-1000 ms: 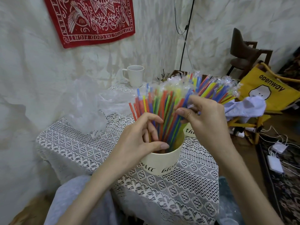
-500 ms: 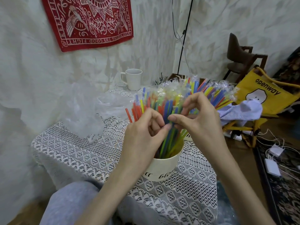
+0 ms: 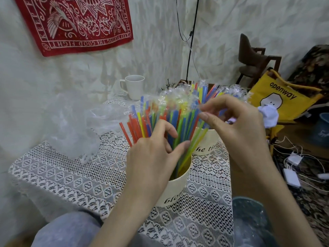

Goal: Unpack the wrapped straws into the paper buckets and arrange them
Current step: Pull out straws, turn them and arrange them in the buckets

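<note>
A cream paper bucket (image 3: 175, 193) with black lettering stands near me on the lace-covered table, full of upright coloured straws (image 3: 142, 122); several have clear wrappers crinkled at their tops. My left hand (image 3: 153, 157) reaches into this bundle, thumb and fingers curled round a few blue and green straws. My right hand (image 3: 236, 125) is higher, with thumb and forefinger pinching the wrapped tip of a straw. A second cream bucket (image 3: 206, 147) stands just behind, mostly hidden by my right hand, with wrapped straws (image 3: 233, 90) fanning out of it.
Crumpled clear plastic (image 3: 71, 125) lies on the lace tablecloth (image 3: 71, 177) at the left, and a white mug (image 3: 134, 87) stands at the back. Right of the table are a yellow bag (image 3: 281, 98), a dark chair (image 3: 252, 63), floor chargers (image 3: 292, 177) and a bluish bin (image 3: 249, 220).
My hands, which met in the middle of the bundle half a second ago, have moved apart: the right one rose to the wrapped tips, the left stayed lower among the straws.
</note>
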